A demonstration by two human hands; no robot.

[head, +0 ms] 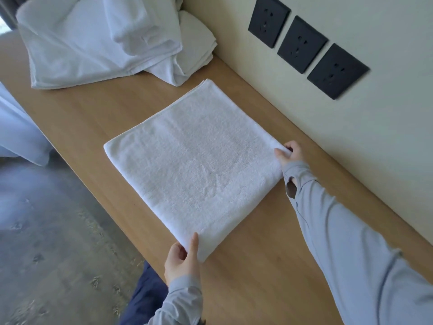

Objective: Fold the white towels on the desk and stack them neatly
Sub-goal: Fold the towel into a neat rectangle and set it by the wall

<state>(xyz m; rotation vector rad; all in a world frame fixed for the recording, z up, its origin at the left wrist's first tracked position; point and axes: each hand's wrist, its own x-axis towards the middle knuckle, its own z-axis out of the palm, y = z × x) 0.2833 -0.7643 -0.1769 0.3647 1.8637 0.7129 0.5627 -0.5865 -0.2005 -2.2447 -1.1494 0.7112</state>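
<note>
**Towel** (pixel 194 165): white, folded into a flat, near-square pad. It lies on the wooden desk (pixel 257 266), set cornerwise to the desk edge. The top face is smooth, with only faint creases.

**Left hand** (pixel 181 259): at the towel's nearest corner. The thumb lies on top of the cloth and the fingers are tucked beneath. The corner is pinched between them.

**Right hand** (pixel 289 153): at the towel's right corner, the one closest to the wall (pixel 351 141). The fingers are curled round the corner and grip it. The cloth is slightly bunched there.

**Sleeves** (pixel 339 231): pale grey-blue, covering both forearms up to the hands at the towel.

**Pile** (pixel 93 43): loose white towels, crumpled and unfolded. They lie on the desk beyond the towel's far corner, with a narrow strip of bare wood between pile and towel. Whether any part of the pile is already folded cannot be told.

**Sockets** (pixel 302 44): three black plates in a row on the wall, beyond and to the right of the towel.

**Floor** (pixel 46 231): grey, left of the towel, past the desk edge.

**Sheet** (pixel 16 127): white cloth hanging off the desk, well to the left of the towel.
</note>
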